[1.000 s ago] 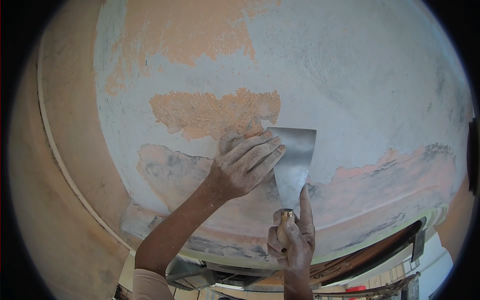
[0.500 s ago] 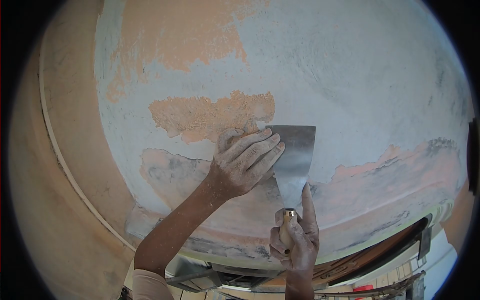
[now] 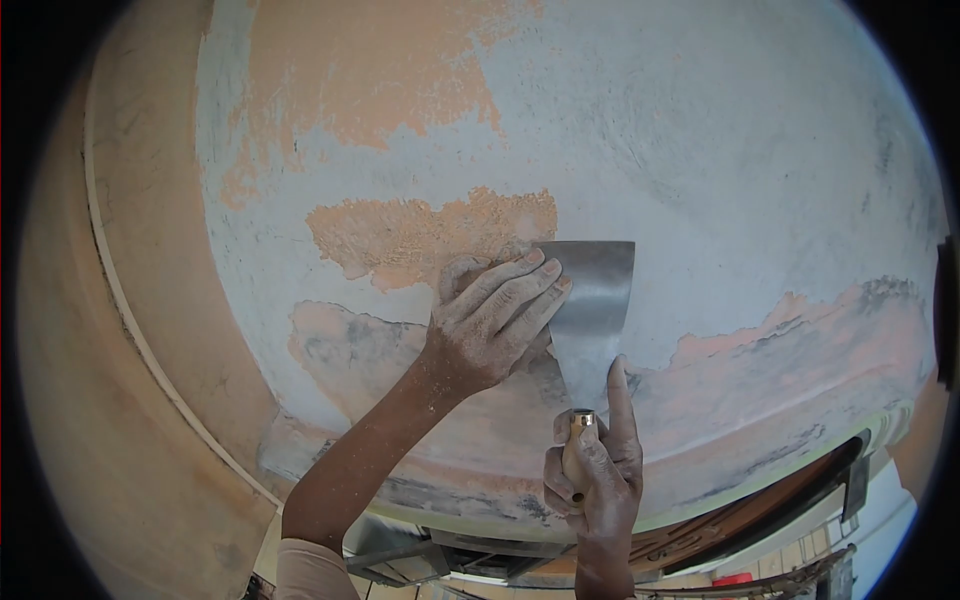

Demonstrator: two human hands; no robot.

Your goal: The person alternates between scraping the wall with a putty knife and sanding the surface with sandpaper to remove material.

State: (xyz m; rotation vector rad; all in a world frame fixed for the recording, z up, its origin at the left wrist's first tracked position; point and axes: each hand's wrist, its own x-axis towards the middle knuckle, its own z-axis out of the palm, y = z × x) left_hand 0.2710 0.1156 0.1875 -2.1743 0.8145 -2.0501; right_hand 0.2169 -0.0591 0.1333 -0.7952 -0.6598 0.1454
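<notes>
"Patchy blue-grey coating covers the curved-looking wall surface [image 3: 720, 180], with a rough peach patch [image 3: 400, 235] left of centre and a pink-grey band [image 3: 750, 385] nearer. State the tool position."

"One wide-bladed scraper [image 3: 600, 300], centre. Its broad edge points to the far side, beside the patch's near right corner. Its handle [image 3: 573, 465] points to the near side."

"State of each grip?"

"Right hand [image 3: 612, 485]: clamped on the handle, just below the metal collar [image 3: 583, 419]. The index finger [image 3: 622, 405] extends along the right side of the blade. Left hand [image 3: 475, 335]: fingers extended over the left part of the blade. Its thumb is not clearly visible, so I cannot tell whether it closes from behind."

"How is this hold best operated?"

"My assessment: steer with the right wrist and use the extended finger as a guide. Apply light, even pressure with the left fingertips, clear of the broad edge. Avoid loading one corner, which could gouge the coating."

"Any further caution?"

"Both hands carry pale dust, so the handle may slip. Maintain a firm hold, and hold the blade at a low, constant angle."
</notes>
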